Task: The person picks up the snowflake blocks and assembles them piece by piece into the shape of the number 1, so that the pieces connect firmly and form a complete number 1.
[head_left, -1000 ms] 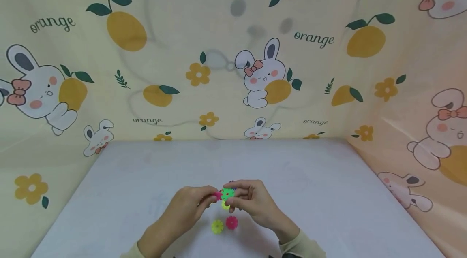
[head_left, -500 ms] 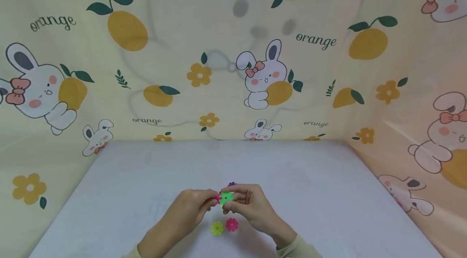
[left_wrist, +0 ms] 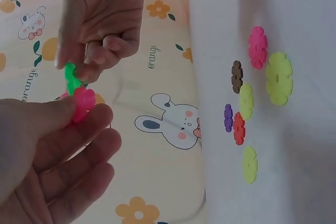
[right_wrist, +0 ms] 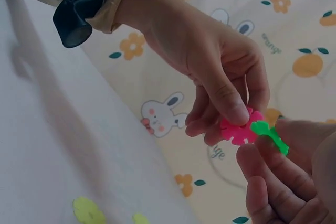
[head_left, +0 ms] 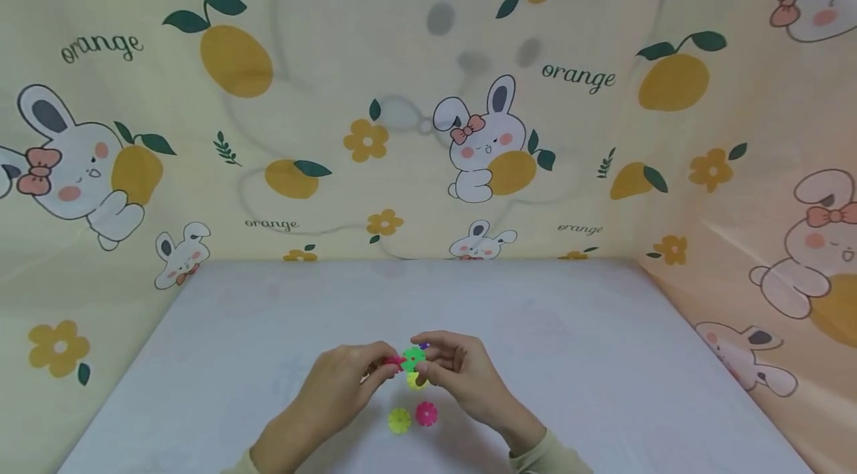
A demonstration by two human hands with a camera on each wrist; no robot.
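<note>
Above the white table, my left hand (head_left: 335, 388) pinches a pink flower-shaped plastic disc (left_wrist: 84, 103) between thumb and fingers. My right hand (head_left: 475, 381) pinches a green disc (head_left: 413, 359) of the same notched kind. Their edges meet at right angles; how deep the notches sit in each other, I cannot tell. In the right wrist view the green disc (right_wrist: 269, 136) is tilted beside the pink one (right_wrist: 241, 129). Fingertips hide parts of both discs.
On the table below lie a yellow disc (head_left: 399, 420) and a pink disc (head_left: 426, 414). The left wrist view also shows brown (left_wrist: 237, 76), purple (left_wrist: 228, 118), red (left_wrist: 239, 128) and more yellow discs (left_wrist: 250, 164). Printed cloth (head_left: 321, 87) walls the table in.
Both hands stay close together with the same discs. The green disc tips slightly and rises a little, and my right index finger lifts from its upper edge.
</note>
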